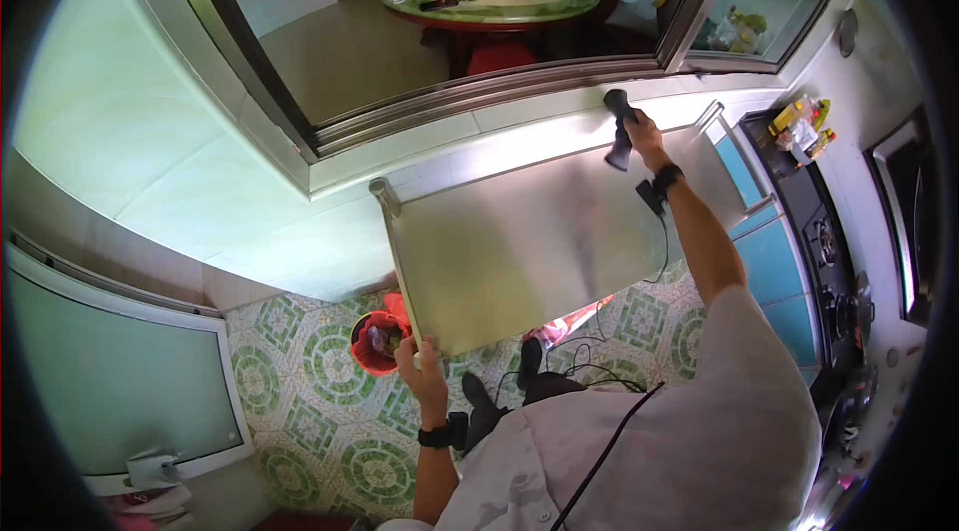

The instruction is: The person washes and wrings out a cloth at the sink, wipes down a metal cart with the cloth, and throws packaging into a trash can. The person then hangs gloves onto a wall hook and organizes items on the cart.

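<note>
My right hand [647, 138] is closed around a black flashlight [620, 129], held over the far right part of a metal-topped table [499, 251] near the tiled wall. A bright patch of light lies along that wall. At the near left corner of the table, my left hand [428, 383] grips the edge with its fingers and thumb. Black bands with small devices are on both wrists, and a cable hangs from the right one.
Below the left corner stands a bin [375, 343] with a red bag. Cables [599, 371] lie on the patterned floor by my feet. A window frame [479, 91] runs above the table. To the right is a stove counter [814, 206] with bottles [804, 126].
</note>
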A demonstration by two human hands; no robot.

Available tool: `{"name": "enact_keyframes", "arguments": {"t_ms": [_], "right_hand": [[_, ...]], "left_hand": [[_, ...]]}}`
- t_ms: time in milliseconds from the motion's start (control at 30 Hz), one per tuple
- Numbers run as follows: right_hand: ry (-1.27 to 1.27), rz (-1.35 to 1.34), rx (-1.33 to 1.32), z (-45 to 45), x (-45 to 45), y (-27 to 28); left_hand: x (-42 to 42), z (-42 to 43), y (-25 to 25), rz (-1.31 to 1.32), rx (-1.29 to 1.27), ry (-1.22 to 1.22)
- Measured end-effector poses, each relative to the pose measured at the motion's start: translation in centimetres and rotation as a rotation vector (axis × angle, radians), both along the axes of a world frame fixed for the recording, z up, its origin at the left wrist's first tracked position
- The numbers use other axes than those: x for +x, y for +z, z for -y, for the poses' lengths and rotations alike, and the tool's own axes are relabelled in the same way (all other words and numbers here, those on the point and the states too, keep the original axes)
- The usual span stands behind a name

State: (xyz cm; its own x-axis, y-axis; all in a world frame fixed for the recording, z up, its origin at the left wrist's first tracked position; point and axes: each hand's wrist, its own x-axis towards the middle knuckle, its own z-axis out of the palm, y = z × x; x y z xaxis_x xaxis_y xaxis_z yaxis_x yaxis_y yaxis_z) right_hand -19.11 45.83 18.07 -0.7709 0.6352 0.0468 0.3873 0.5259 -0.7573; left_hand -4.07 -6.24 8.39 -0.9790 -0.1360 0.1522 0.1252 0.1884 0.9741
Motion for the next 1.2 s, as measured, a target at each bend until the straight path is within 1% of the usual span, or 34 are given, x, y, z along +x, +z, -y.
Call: {"name": "enact_keyframes", "arguments": {"t_ms": [33,67,100,133,167,200,233,267,333,367,400,433,467,500,533,567,600,633,667,700,733,767,800,833,900,933,967,1033,1067,1100,1167,1200], "right_hand": [[0.057,-0.121,-0.273,-0.4,1.8,-0.7],[0.133,-0.173,-0.595,0.4,3.6,-0.3],[0.207,-0.229,-0.923,1.5,5.1,-0.1],[0.241,-0.280,-1.127,5.4,6.7,2.1],[0.322,-0.269,-1.345,5.6,6.9,0.2],[0.406,-0.289,-1.460,6.1,7.6,-1.5],[0.495,-0.306,-1.578,8.9,8.3,-1.3],[0.496,-0.294,-1.599,11.4,8.8,-1.1],[0.451,-0.377,-1.739,16.3,9.5,-0.1],[0.452,-0.362,-1.758,18.5,9.8,0.5],[0.495,-0.359,-1.851,20.5,10.0,1.1],[0.538,-0.359,-1.941,21.7,10.3,1.2],[0.537,-0.352,-1.953,22.2,10.5,0.1],[0.558,-0.280,-1.896,22.5,10.5,-1.6],[0.579,-0.210,-1.836,23.0,10.4,-1.9],[0.578,-0.209,-1.843,23.0,10.5,-1.9],[0.618,-0.138,-1.458,22.9,10.7,-1.7],[0.639,-0.071,-1.068,22.9,10.8,-1.4],[0.612,0.018,-0.860,21.9,10.5,-3.4],[0.611,0.019,-0.862,20.5,11.0,-5.1],[0.641,0.106,-0.998,19.7,11.4,-5.3],[0.669,0.194,-1.133,19.0,11.7,-5.6],[0.668,0.194,-1.135,18.5,11.9,-5.8],[0.646,0.148,-1.202,18.1,12.0,-5.7],[0.590,0.050,-1.333,17.3,12.6,-5.2],[0.566,0.001,-1.350,17.2,12.5,-4.5],[0.558,-0.007,-1.350,16.6,12.4,-4.5],[0.444,-0.059,-1.311,15.4,11.8,-4.3],[0.480,-0.175,-1.346,14.7,11.5,-3.8],[0.476,-0.175,-1.346,14.0,11.3,-3.2],[0.417,-0.314,-1.318,12.9,10.7,-2.1],[0.345,-0.236,-1.266,11.4,10.4,-3.1]], "left_hand": [[0.1,-0.3,1.1,-0.032,-0.046,0.062],[0.5,-0.6,2.2,-0.057,-0.100,0.116],[0.5,-1.0,3.3,-0.046,-0.103,0.096],[0.4,-1.3,4.5,-0.235,-0.221,0.176],[0.0,-1.5,5.5,-0.430,-0.341,0.260],[-0.5,-2.0,6.3,-0.425,-0.358,0.260],[-0.8,-2.8,7.1,-0.435,-0.302,0.142],[-1.0,-3.7,7.8,-0.440,-0.246,0.026],[-1.5,-6.9,9.7,0.003,0.095,-0.173],[-2.1,-8.2,9.7,0.132,0.203,-0.303],[-2.7,-9.1,9.4,0.259,0.315,-0.431],[-3.0,-10.0,8.9,0.266,0.306,-0.418],[-3.3,-11.0,8.2,0.278,0.395,-0.529],[-3.5,-11.4,7.5,0.286,0.488,-0.642],[-3.4,-11.4,6.9,0.289,0.483,-0.637],[-3.3,-11.3,6.3,0.285,0.387,-0.635],[-3.2,-11.2,5.9,0.282,0.291,-0.633],[-3.0,-11.2,6.4,0.284,0.287,-0.632],[-2.8,-11.2,7.4,0.217,0.157,-0.542],[-2.6,-11.1,8.0,0.151,0.029,-0.451],[-2.6,-11.2,7.9,0.153,0.028,-0.451],[-2.7,-11.3,7.7,0.140,0.037,-0.395],[-2.9,-11.3,7.5,0.127,0.044,-0.339],[-3.2,-11.4,7.5,0.128,0.042,-0.341],[-3.8,-11.7,7.6,0.146,0.123,-0.278],[-4.0,-12.0,8.2,0.168,0.182,-0.255],[-4.5,-12.3,8.1,0.169,0.181,-0.266],[-5.6,-12.9,8.4,0.241,0.357,-0.212],[-5.9,-13.4,8.9,0.219,0.424,-0.211],[-6.4,-13.9,9.5,0.222,0.423,-0.213],[-7.1,-14.5,10.2,0.436,0.738,-0.191],[-7.6,-14.2,8.7,0.490,0.736,-0.254]]}}
